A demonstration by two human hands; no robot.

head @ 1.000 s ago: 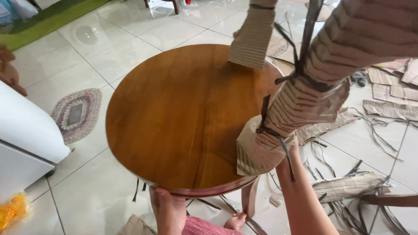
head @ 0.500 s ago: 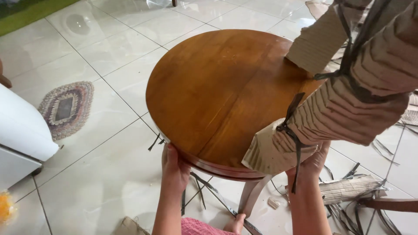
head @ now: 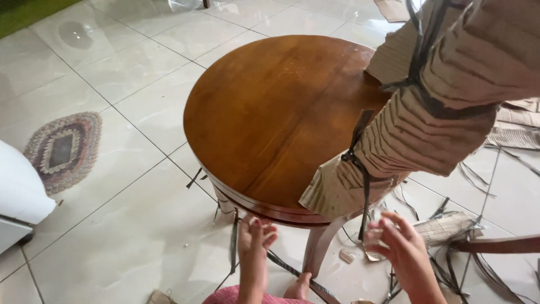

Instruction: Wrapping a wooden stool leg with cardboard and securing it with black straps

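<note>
both hands [head: 256,236] free, just below table edge [head: 253,201].

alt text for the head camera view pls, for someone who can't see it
Seen from above, a person's left hand and right hand hover open by the near edge of a round wooden table on a pale tiled floor. Cardboard-wrapped furniture legs bound with dark straps lie across its right side, with cardboard scraps beyond and a small oval rug left.
</note>
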